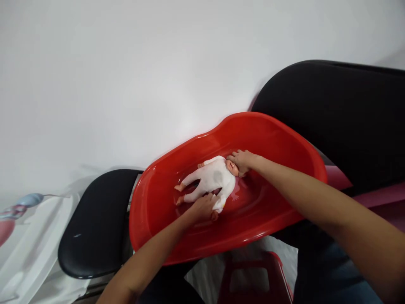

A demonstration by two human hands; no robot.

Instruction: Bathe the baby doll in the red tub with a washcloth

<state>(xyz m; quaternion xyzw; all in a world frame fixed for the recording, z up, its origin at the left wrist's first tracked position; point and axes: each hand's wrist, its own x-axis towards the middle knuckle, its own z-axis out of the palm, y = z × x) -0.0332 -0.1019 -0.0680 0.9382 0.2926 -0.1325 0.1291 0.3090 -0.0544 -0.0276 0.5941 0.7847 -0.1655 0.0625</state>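
A baby doll [207, 177] in a white outfit lies on its back inside a red baby bathtub [272, 194]. Its bare feet point left and its head lies to the right. A greyish patch marks the front of the outfit. My right hand [243, 160] is wrapped over the top of the doll's head and covers part of it. At the doll's near side, my left hand [203, 207] grips the sleeve of the near arm, with the fingertips partly hidden. The doll's near hand sticks out just beyond my fingers.
A black padded chair [98, 223] stands left of the tub and a larger black seat [332, 114] right of it. Below the tub is a dark red stool [253, 266]. White plastic furniture [41, 249] with hanging toys is far left. A white wall [158, 76] rises behind.
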